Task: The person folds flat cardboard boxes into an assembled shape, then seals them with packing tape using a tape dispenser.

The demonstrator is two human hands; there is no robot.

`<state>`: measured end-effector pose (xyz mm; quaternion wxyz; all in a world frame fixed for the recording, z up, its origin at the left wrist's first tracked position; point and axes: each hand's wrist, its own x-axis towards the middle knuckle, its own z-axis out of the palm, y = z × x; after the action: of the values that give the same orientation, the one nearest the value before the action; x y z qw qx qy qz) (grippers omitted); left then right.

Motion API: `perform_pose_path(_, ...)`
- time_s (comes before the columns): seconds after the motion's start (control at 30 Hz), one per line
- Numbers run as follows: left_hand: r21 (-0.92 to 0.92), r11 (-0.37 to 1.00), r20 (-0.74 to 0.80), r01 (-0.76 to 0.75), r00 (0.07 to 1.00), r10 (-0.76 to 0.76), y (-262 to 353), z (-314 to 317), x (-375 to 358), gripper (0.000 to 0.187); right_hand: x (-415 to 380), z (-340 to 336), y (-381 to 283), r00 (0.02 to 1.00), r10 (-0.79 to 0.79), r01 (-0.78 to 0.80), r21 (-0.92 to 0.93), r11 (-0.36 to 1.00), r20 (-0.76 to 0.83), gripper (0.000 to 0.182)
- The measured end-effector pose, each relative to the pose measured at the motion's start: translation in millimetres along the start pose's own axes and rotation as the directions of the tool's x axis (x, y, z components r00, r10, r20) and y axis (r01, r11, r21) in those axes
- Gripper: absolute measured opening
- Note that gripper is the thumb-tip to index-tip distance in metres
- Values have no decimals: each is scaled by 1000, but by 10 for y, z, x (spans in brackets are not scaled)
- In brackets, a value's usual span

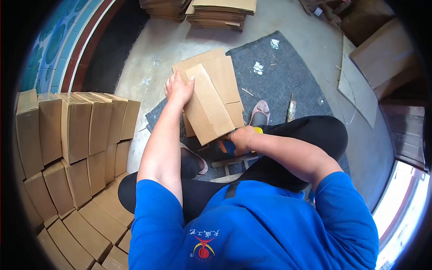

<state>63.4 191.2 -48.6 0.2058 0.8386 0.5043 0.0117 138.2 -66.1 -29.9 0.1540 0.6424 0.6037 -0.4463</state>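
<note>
Between my arms a cardboard carton stands tilted, its long narrow panel turned towards me. My left hand grips its far left edge, the thumb lying on the panel and the fingers over the side. At the carton's near right corner, my right hand is wrapped round a blue, orange and yellow hand tool; the palm covers most of it. Behind the carton, flat cardboard sheets lie on a dark grey mat.
Stacked cartons form a wall on my left. Beyond the mat is a pile of flattened cardboard. Scraps of tape and a silvery strip are on the mat. A low wooden frame sits between my feet.
</note>
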Motion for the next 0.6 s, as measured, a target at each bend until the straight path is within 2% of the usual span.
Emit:
perform_pose_path(0.03, 3, 1000, 3, -6, 1000, 6, -26, -66, -14, 76, -16, -75, 24, 997, 67, -66, 32, 997, -27, 50)
perform_pose_path(0.1, -28, 990, -175, 138, 974, -141, -137, -229, -115, 62, -189, -366, 39, 994, 113, -113, -29, 993, -3, 46)
perform_pose_path(0.13, -141, 988, -321, 66, 941, -108, -342, -149, -112, 55, -259, -441, 104, 993, 104, -107, -37, 994, -59, 44)
perform_pose_path(0.2, -315, 949, -385, 26, 910, -152, -608, -139, -204, 49, -387, -677, 200, 987, 134, -140, -75, 987, -85, 42)
perform_pose_path(0.23, -503, 863, -380, 50, 884, -273, -755, -18, -221, 45, -453, -778, 237, 980, 160, -171, -86, 982, -120, 40)
perform_pose_path(0.3, -685, 727, -383, 38, 831, -404, -825, 115, -418, 43, -499, -893, 342, 961, 205, -231, -128, 965, -186, 35)
perform_pose_path(0.33, -794, 605, -301, 59, 826, -476, -551, -17, -669, 41, -504, -943, 407, 950, 222, -259, -158, 953, -219, 32)
perform_pose_path(0.37, -831, 538, -255, 142, 763, -594, -406, 102, -896, 40, -508, -1036, 474, 922, 265, -307, -113, 945, -282, 29)
perform_pose_path(0.43, -842, 457, -105, 287, 744, -659, -405, 335, -1011, 41, -399, -1010, 619, 897, 309, -371, -162, 914, -315, 30)
perform_pose_path(0.5, -863, 398, -61, 313, 716, -696, -413, 464, -1038, 42, -353, -1026, 720, 861, 386, -440, -104, 892, -330, 32)
perform_pose_path(0.6, -849, 432, -71, 305, 744, -665, -445, 416, -995, 41, -569, -1223, 739, 820, 461, -501, -35, 865, -338, 36)
